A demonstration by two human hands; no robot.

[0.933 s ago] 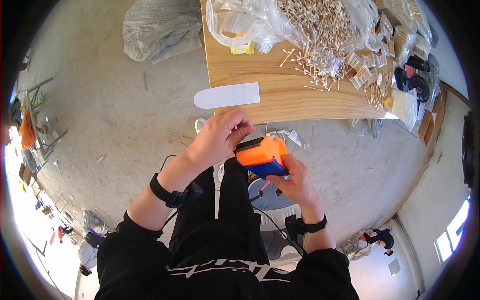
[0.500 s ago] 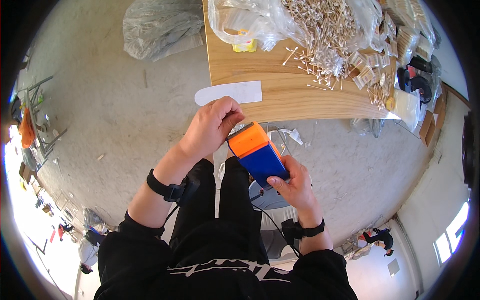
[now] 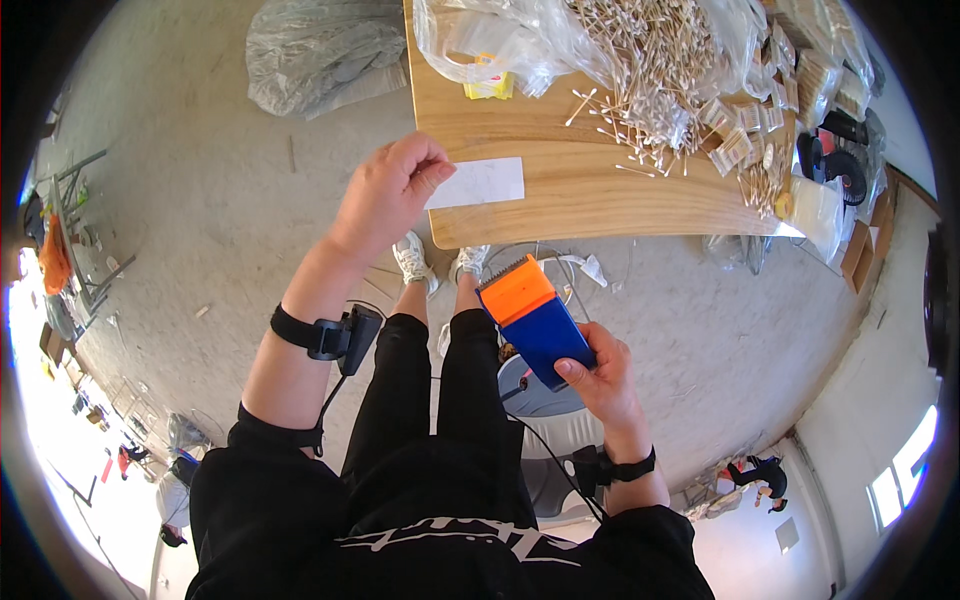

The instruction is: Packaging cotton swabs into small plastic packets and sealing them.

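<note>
My right hand [image 3: 600, 375] is closed round the blue body of a tape dispenser [image 3: 545, 335]. Its orange head, with a dark serrated edge, points up and to the left. My left hand [image 3: 395, 190] hovers over the table's near left corner with thumb and fingers pinched together; whatever is between the fingertips is too small or clear to make out. Just beyond them, a white paper strip [image 3: 490, 182] lies on the wooden table [image 3: 590, 215], its left end hidden behind the hand.
Loose cotton swabs [image 3: 650, 60] are heaped on the table beside a clear plastic bag [image 3: 500, 40] and a small yellow packet [image 3: 490, 85]. Bundled swab packs [image 3: 735, 150] lie at the right. A grey plastic sack [image 3: 320, 60] sits on the floor, and a small fan [image 3: 845, 175] stands far right.
My left hand has moved up and left, away from the dispenser's serrated edge, to the paper strip. The dispenser in my right hand has shifted slightly right and down.
</note>
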